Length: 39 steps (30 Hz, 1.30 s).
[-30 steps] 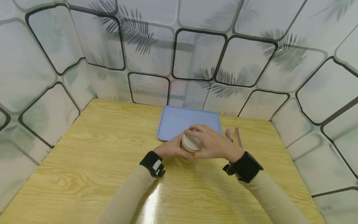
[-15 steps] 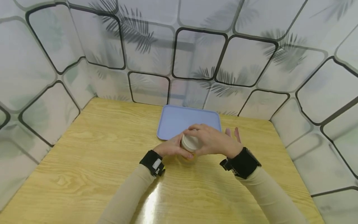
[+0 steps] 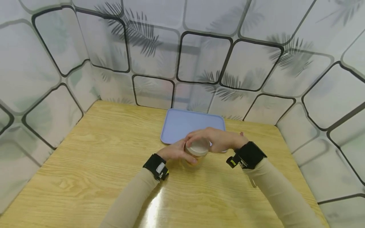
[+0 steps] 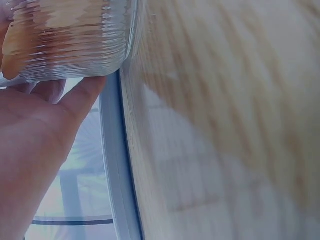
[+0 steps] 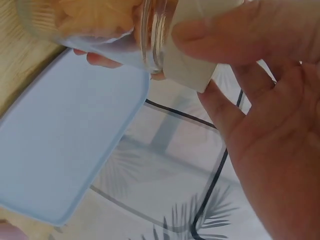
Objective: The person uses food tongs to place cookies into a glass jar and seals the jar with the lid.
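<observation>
In the head view, my left hand [image 3: 177,150] grips the side of a clear jar with a pale, cream-white lid [image 3: 198,147]. The ribbed glass jar [image 4: 75,42] holds orange-brown contents, with fingers curled round it low down in the left wrist view. My right hand [image 3: 218,138] reaches over the top and holds the lid between thumb and fingers. Seen from the right wrist, the thumb presses the lid [image 5: 192,47] while fingertips lie at its far edge. Glass rings at the neck of the jar [image 5: 100,22] show beside the lid.
A blue rectangular tray [image 3: 188,120] lies just behind the jar on the wood-grain table [image 3: 94,158]. Pink utensils [image 3: 241,134] at the right are mostly hidden behind my right wrist. A patterned curtain [image 3: 154,91] stands along the table's back and sides.
My right hand has turned on the lid, its wrist moving up in the view and covering most of the pink utensils. The left hand keeps its hold on the jar.
</observation>
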Tool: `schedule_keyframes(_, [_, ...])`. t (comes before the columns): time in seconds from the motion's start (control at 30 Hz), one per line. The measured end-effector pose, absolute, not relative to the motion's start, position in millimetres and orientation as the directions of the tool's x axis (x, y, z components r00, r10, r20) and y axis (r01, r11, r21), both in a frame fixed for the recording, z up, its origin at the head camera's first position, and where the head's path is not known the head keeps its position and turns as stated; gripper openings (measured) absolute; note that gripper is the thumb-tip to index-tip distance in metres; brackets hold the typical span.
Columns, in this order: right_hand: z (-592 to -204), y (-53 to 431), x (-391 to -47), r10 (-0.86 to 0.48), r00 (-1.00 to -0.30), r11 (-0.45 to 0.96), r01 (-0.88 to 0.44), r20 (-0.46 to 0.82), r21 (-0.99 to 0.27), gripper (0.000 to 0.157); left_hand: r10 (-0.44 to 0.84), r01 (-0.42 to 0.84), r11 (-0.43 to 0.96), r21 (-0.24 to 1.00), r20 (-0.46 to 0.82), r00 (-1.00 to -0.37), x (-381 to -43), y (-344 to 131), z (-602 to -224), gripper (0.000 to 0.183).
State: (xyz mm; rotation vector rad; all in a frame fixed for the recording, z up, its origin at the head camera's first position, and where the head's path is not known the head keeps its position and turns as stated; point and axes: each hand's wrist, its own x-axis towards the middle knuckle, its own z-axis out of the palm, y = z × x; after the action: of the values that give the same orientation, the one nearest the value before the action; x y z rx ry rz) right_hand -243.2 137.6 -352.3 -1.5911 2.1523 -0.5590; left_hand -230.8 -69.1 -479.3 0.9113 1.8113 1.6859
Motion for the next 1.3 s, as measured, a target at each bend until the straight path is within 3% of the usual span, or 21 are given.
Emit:
schedule_keyframes(0.33, [-351.2,134.4,-236.7,-0.961,-0.266,0.275,-0.865,-0.081,-0.42,0.09,0.772,0.121,-0.005,0.993,0.081,-0.63,-230.3,-69.3,-480.7,0.064])
schedule_keyframes(0.97, [-350.3,138.7,-233.6,-0.963,-0.249,0.269,-0.887,-0.103,-0.376,0.091,0.742,0.089,0.005,0.996,0.057,-0.668,-230.0,-65.4,-477.9,0.073])
schedule_keyframes(1.1, [-349.3,137.2,-235.5,-0.95,-0.29,0.311,-0.883,-0.112,-0.352,0.076,0.741,0.08,0.005,0.997,0.05,-0.67,-229.7,-65.9,-478.5,0.075])
schedule_keyframes(1.3, [-350.8,134.7,-233.0,-0.906,-0.406,0.424,-0.864,-0.124,-0.272,0.067,0.729,0.092,-0.002,0.996,0.064,-0.681,-228.1,-65.7,-477.4,0.098])
